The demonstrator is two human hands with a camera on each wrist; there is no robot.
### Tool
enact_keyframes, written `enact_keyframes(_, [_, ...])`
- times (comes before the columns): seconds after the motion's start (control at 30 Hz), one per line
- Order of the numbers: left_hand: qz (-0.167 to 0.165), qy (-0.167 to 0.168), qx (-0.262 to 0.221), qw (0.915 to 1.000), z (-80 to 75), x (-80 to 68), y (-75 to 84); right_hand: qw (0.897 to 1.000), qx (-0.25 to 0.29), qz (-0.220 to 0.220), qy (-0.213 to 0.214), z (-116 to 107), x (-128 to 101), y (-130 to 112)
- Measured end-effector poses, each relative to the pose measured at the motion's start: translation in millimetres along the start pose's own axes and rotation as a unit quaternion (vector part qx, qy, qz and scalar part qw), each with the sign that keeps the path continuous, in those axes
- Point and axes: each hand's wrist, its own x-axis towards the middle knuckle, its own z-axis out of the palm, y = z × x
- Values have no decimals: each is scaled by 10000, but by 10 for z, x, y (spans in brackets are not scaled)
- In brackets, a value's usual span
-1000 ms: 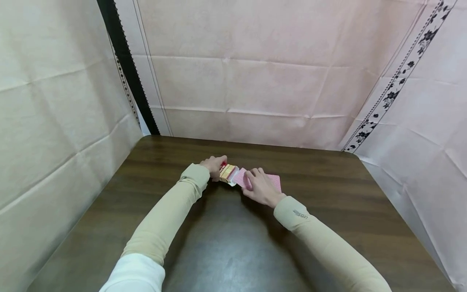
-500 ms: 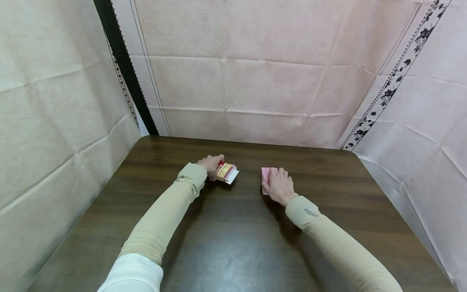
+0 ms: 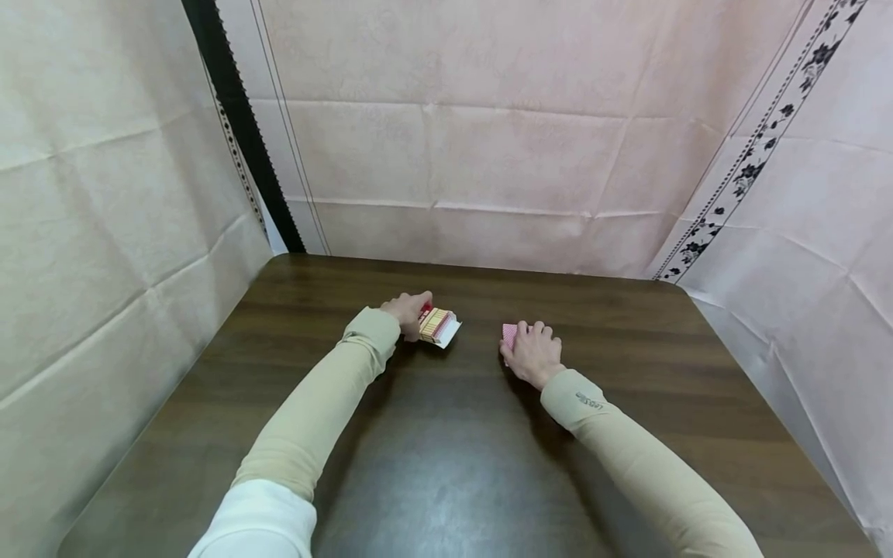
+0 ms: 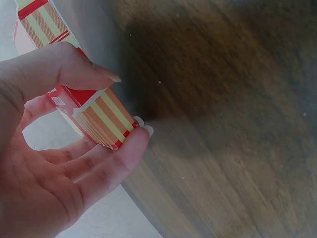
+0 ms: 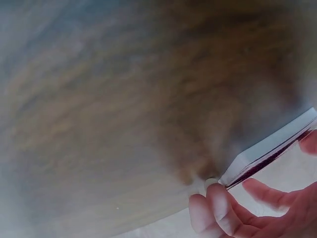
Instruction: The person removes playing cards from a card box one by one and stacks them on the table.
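In the head view, the left hand (image 3: 408,312) grips the striped card box (image 3: 437,326) at the far middle of the brown table (image 3: 446,465), with its white flap open toward the right, and the right hand (image 3: 533,353) lies with curled fingers over the deck of cards (image 3: 509,335), of which only a pink corner shows on the table, well apart from the box. I count here 2 hands, 1 box, 1 deck and 1 table; around them hang pale cloth walls (image 3: 488,155). A risk, as I judge it, is that the deck fans out or slides on the smooth wood if the right hand lifts it with a loose hold. In the left wrist view, the thumb (image 4: 84,69) and the fingers (image 4: 124,148) pinch the box (image 4: 101,121) by its 2 sides, its lower corner near the table (image 4: 223,124); 1 box is visible, with the red and cream stripes. The box is light and empty-looking, so a hard squeeze could crush it, I think. In the right wrist view, the fingertips (image 5: 220,198) hold the edge of the deck (image 5: 270,153), which is tilted, 1 end raised from the table (image 5: 124,99). It is 1 deck, but the number of cards I cannot tell. If the grip catches only the top cards, the lower ones may stay behind or spill.
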Motion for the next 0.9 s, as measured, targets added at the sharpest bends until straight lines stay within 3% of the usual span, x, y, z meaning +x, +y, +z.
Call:
enact_keyframes(0.53, [-52, 117, 77, 9999, 15, 52, 11, 9999, 40, -107, -122, -37, -36, -25])
enact_keyframes(0.67, [5, 169, 64, 9998, 13, 69, 15, 9998, -74, -202, 57, -88, -41, -30])
enact_keyframes(0.73, [19, 175, 50, 9998, 7, 67, 22, 9984, -79, -454, 323, -133, -39, -44])
enact_keyframes(0.8, [16, 165, 36, 9999, -2, 59, 32, 9928, 85, -986, 673, -176, -32, -74])
enact_keyframes(0.9, [8, 162, 42, 9999, -9, 47, 48, 9742, 555, -1944, 999, -240, -35, -162])
